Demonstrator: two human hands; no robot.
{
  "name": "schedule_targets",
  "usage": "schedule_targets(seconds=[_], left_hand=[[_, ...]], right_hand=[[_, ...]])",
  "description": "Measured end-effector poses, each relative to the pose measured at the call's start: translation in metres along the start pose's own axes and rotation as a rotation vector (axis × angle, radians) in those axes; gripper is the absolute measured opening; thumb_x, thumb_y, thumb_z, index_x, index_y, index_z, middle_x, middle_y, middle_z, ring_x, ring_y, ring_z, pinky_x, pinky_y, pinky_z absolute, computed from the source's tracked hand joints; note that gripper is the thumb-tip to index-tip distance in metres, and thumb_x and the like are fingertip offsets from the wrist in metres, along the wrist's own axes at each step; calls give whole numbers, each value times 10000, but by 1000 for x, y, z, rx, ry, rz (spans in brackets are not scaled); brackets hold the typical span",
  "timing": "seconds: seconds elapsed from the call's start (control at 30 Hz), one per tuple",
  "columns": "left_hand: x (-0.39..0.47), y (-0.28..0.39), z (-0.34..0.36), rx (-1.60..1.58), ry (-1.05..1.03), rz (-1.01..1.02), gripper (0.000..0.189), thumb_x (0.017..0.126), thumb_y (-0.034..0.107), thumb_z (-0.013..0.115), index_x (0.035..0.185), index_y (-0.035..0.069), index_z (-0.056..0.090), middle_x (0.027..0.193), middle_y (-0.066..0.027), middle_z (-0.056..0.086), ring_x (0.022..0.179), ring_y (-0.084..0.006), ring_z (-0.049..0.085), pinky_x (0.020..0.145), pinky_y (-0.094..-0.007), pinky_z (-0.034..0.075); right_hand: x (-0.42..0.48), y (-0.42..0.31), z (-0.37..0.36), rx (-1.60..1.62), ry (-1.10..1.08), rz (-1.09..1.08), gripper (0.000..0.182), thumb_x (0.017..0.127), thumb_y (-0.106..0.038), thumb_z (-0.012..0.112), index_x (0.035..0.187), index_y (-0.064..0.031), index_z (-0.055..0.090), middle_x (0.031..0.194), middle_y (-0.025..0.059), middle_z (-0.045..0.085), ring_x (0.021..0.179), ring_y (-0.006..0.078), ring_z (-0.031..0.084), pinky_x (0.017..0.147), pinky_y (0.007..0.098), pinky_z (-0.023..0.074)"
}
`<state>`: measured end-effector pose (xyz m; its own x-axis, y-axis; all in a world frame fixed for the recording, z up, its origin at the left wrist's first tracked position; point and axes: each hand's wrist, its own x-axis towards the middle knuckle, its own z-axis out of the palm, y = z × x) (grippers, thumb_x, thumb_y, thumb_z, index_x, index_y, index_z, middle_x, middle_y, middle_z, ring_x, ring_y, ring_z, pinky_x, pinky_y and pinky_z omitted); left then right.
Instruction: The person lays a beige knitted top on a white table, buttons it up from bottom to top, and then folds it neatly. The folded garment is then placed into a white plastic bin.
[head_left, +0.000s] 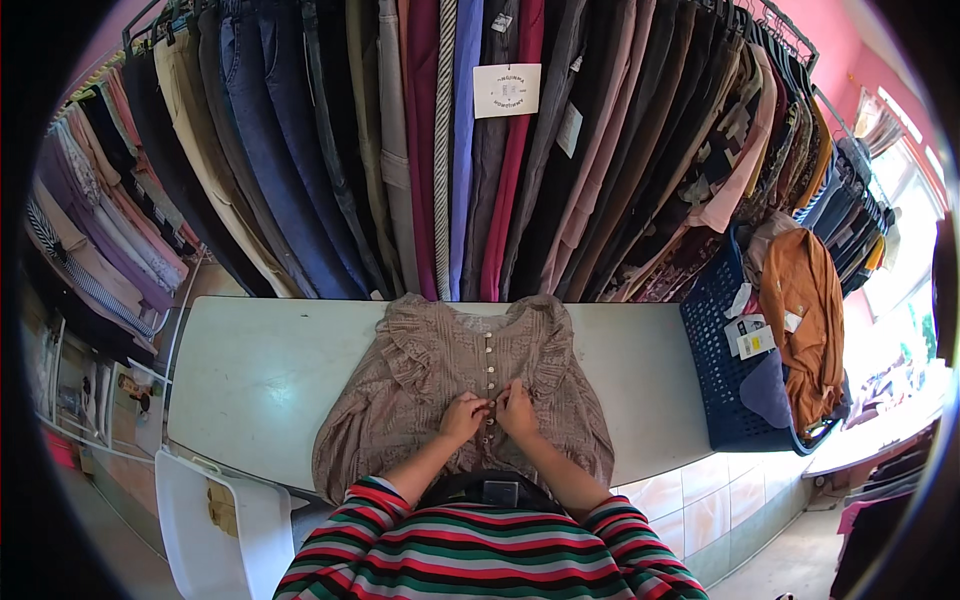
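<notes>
A brown ruffled blouse (420, 390) lies spread front side up on a white table (247, 375), its neckline away from me. Pale round buttons (490, 369) run down the middle of its front. My left hand (465, 415) and my right hand (516, 411) meet at this button placket, about halfway down. Both pinch the fabric edges beside a button between thumb and fingers. Whether that button is through its hole is hidden by the fingertips. The blouse's lower hem hangs towards my body.
Trousers (285, 165) hang densely on a rack behind the table. At the right end stands a blue plastic basket (697, 360) heaped with clothes, an orange garment (802, 322) on top. A white plastic chair (217, 517) is at the lower left. More clothes (112, 217) hang far left.
</notes>
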<state>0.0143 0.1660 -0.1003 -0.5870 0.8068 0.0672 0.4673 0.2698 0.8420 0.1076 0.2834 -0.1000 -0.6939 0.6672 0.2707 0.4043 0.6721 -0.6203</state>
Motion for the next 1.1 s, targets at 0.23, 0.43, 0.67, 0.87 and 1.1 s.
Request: schedule_targets(seconds=[0.23,0.43,0.67,0.87,1.1], left_hand=[[3,14,-3,101,17,-12,155,778,161,665,917,109,708,840,-113,593,732,-290,589,661,-377,477],[0,8,-2,137,44,94,116,799,164,638,861,88,700,800,-113,574,732,-289,592,658,-374,482],[-8,-1,-11,243,-66,352,146,822,105,584,941,44,643,889,-116,568,801,-298,595,699,-371,495],[-9,3,-16,167,-173,238,267,844,141,545,1092,53,590,1101,-105,551,1028,-294,545,828,-397,470],[-51,10,-60,691,-66,61,645,849,487,489,1390,171,336,1459,-105,260,1351,-333,203,988,-702,42]], right_hand=[[-4,2,-17,437,-131,173,305,712,25,657,984,10,520,755,138,605,721,291,609,629,348,486],[-7,8,-20,198,-96,-212,136,721,-32,682,856,-48,675,759,116,615,721,280,605,646,346,491],[-6,4,-18,84,-123,-181,81,745,-76,653,822,-76,681,782,117,579,789,309,582,694,388,489],[-10,2,-28,84,-161,-178,255,744,-77,651,998,-52,636,895,141,589,887,324,570,785,393,464],[-59,15,-76,-451,-303,-84,682,859,-429,511,1416,-121,266,1420,125,316,1343,325,232,1070,533,167]])
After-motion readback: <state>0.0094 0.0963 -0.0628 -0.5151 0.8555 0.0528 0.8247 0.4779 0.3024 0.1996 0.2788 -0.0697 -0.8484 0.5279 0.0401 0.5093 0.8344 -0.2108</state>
